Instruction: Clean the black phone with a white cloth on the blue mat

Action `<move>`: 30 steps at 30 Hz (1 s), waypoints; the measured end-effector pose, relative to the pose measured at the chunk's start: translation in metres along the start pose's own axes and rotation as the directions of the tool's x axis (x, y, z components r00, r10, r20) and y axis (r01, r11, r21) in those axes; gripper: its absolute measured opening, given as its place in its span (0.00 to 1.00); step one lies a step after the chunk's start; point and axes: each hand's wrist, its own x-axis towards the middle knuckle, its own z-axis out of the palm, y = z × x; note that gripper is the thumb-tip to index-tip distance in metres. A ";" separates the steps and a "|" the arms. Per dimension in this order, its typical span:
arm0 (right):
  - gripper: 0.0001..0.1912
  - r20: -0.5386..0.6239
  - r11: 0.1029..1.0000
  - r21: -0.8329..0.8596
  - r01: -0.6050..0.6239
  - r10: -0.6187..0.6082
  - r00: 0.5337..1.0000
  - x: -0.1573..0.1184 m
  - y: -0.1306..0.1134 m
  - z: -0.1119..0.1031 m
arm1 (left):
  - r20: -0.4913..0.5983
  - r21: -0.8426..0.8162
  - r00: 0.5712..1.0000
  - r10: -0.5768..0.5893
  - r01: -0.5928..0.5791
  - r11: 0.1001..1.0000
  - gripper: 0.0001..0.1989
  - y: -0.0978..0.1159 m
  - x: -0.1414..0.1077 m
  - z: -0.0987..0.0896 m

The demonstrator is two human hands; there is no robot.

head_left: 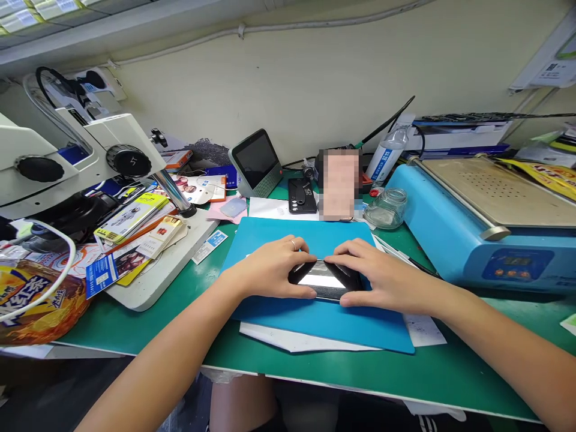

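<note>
A black smartphone (326, 279) with a glossy, light-reflecting surface lies sideways over a blue mat (315, 324). Its left end is held by my left hand (279, 270), thumb along the near edge and fingers at the far edge; one finger wears a ring. My right hand (378, 276) grips the opposite end the same way, with its thumb on the near edge. Both palms hide the phone's ends. White paper (292, 342) sticks out from under the mat.
At left stand a microscope (130, 162) and a drink bottle (40, 300). A smart display (256, 162), another black phone (302, 197), a glass jar (387, 209) and a water bottle (391, 150) line the back. A blue heating machine (450, 240) occupies the right.
</note>
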 end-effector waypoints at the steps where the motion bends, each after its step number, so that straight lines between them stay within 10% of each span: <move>1: 0.37 0.001 1.000 -0.002 -0.001 0.001 1.000 0.000 0.000 0.000 | 0.000 -0.001 1.000 -0.001 0.001 1.000 0.28 0.000 0.000 0.000; 14: 0.21 -0.166 0.995 -0.074 -0.073 0.060 0.984 0.005 0.011 -0.007 | 0.000 -0.021 1.000 -0.001 0.001 1.000 0.28 0.000 -0.001 -0.002; 30: 0.20 -0.101 0.991 -0.060 -0.120 0.114 0.988 0.004 0.005 -0.008 | -0.011 0.003 1.000 0.005 -0.005 1.000 0.29 0.000 0.001 0.001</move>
